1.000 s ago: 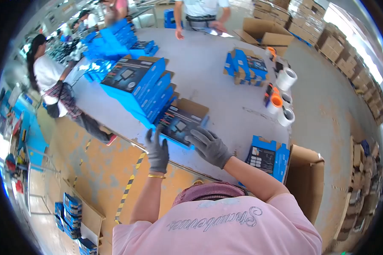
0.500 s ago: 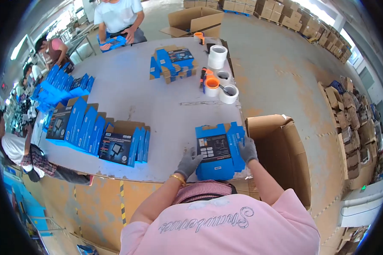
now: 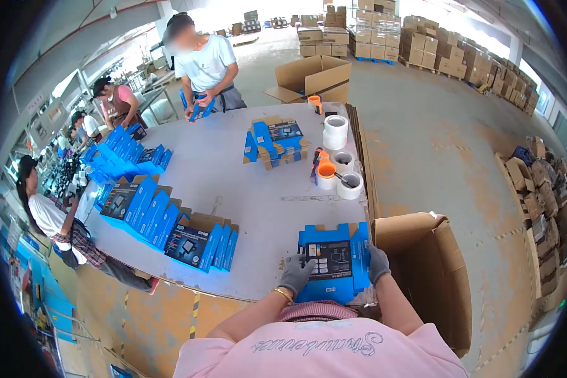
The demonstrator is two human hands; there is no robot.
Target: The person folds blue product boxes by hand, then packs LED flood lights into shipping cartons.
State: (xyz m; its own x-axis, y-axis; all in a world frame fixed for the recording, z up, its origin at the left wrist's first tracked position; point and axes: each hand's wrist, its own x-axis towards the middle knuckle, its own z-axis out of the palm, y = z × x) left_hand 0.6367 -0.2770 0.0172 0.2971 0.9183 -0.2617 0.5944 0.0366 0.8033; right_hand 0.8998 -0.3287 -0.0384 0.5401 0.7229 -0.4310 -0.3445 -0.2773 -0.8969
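A flat blue product box (image 3: 332, 261) with a dark printed panel lies at the near edge of the grey table (image 3: 258, 183). My left hand (image 3: 295, 274), in a grey glove, grips its left side. On the box's right edge rests my right hand (image 3: 377, 263), also gloved, closed around it. Both hands hold the same box just in front of me.
An open brown carton (image 3: 425, 271) stands right of the table. Rows of blue boxes (image 3: 170, 227) lean at the left. Tape rolls (image 3: 337, 170) and another stack of boxes (image 3: 276, 142) sit further back. Three people work around the far and left sides. Carton stacks line the walls.
My hands left the leaning row of boxes at the left and took hold of the flat blue box by the carton. The view has tilted up, showing more of the hall.
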